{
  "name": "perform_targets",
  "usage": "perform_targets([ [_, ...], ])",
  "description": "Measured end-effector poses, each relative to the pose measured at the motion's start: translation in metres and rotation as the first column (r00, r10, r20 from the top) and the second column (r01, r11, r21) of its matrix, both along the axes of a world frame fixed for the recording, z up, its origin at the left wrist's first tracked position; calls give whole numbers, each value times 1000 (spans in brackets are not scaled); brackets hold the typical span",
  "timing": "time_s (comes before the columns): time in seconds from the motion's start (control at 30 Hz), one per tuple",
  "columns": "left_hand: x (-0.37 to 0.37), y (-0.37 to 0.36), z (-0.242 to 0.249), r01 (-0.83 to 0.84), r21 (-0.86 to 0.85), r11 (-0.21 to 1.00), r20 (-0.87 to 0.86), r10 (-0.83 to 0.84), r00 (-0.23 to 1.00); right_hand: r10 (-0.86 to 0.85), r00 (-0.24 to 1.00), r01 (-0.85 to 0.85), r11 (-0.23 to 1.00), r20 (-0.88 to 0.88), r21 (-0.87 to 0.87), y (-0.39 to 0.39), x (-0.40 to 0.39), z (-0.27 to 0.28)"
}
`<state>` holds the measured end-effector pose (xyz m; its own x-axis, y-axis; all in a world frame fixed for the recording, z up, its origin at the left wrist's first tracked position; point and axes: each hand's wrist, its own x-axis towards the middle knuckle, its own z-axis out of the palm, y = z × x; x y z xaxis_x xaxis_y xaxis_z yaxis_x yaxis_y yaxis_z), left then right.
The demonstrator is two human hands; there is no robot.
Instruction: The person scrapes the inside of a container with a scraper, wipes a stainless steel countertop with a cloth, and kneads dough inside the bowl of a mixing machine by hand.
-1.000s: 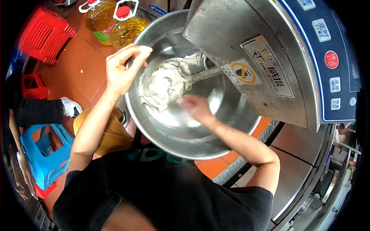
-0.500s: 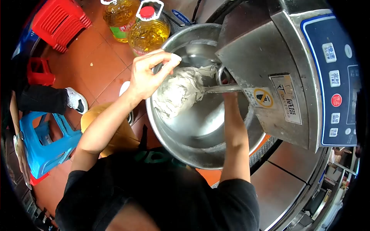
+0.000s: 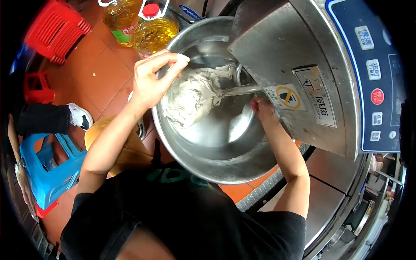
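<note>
A large metal mixing bowl stands under the dough mixer. Pale grey-white dough lies in its left part, stuck around the end of the metal mixing arm. Above the bowl's left rim, my left hand is closed in a pinch on a small white piece, whose kind I cannot make out. My right hand is inside the bowl on the right, just below the mixing arm and beside the mixer head. Its fingers look curled; what they hold, if anything, is hidden.
Two oil jugs stand beyond the bowl. A control panel is on the mixer's right. Left on the tiled floor are red stools, a blue stool and another person's shoe.
My right hand has drawn back from the mixing arm toward the bowl's right side, its elbow swinging outward. My left hand keeps its pinch. The whole view has shifted slightly.
</note>
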<state>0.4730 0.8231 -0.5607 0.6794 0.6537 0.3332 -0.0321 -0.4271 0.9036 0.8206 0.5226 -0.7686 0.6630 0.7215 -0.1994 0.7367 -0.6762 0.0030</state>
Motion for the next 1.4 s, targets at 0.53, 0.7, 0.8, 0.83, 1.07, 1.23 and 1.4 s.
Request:
perform_targets([
  [0.53, 1, 2, -2, 7, 41, 999, 72, -10, 997, 69, 997, -72, 993, -32, -97, 15, 16, -75],
  [0.7, 3, 2, -3, -6, 51, 999, 123, 0, 992, 320, 923, -286, 942, 212, -174, 18, -44, -87],
  [0.8, 2, 4, -4, 6, 83, 997, 107, -15, 994, 278, 949, -253, 952, -148, 172, 23, -125, -26],
  [0.83, 3, 5, -5, 5, 79, 997, 102, -13, 995, 369, 911, -334, 923, -185, 192, 21, -118, -26],
  [1.07, 4, 3, -6, -18, 38, 999, 135, 13, 991, 378, 891, -346, 924, -250, 162, 39, -142, 1],
  [1.23, 3, 4, -11, 5, 7, 1000, 188, -6, 982, 302, 873, -266, 953, -383, 146, 116, -210, 92],
  [1.4, 6, 3, -13, 6, 76, 997, 226, -23, 974, 10, 999, 13, 826, -38, 564, 200, -149, 47],
])
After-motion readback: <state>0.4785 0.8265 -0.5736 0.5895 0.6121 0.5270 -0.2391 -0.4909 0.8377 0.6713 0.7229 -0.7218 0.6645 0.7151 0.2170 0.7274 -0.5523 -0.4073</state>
